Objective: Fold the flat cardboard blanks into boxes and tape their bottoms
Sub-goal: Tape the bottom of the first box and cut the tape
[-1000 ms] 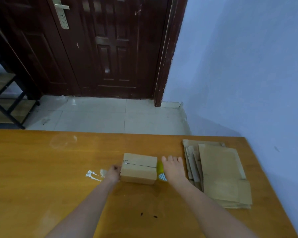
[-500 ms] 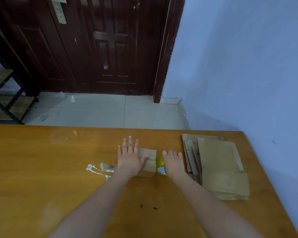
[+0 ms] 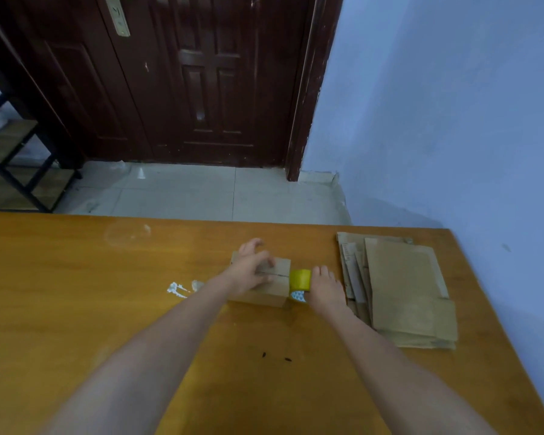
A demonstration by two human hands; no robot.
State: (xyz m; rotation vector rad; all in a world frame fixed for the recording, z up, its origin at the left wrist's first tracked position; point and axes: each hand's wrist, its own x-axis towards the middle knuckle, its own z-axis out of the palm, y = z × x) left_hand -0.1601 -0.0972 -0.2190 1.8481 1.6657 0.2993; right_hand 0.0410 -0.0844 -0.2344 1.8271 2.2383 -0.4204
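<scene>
While left hand [image 3: 252, 271] presses flat on cardboard box [image 3: 277, 287], right hand [image 3: 322, 285] grips yellow tape roll [image 3: 300, 278]

Left hand [image 3: 253, 271] on box [image 3: 275, 285]; right hand [image 3: 322, 285] – tape roll [image 3: 300, 278]

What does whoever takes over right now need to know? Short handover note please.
Left hand: rests on top of the folded box, fingers partly curled over its flap seam.
Right hand: holds the yellow tape roll against the box's right end.
Stack of flat blanks: on the table, right of the box.
Done: one box folded, flaps closed.
Left: tape that seam, whether any tape is on yet is unclear, then the stack.
</scene>
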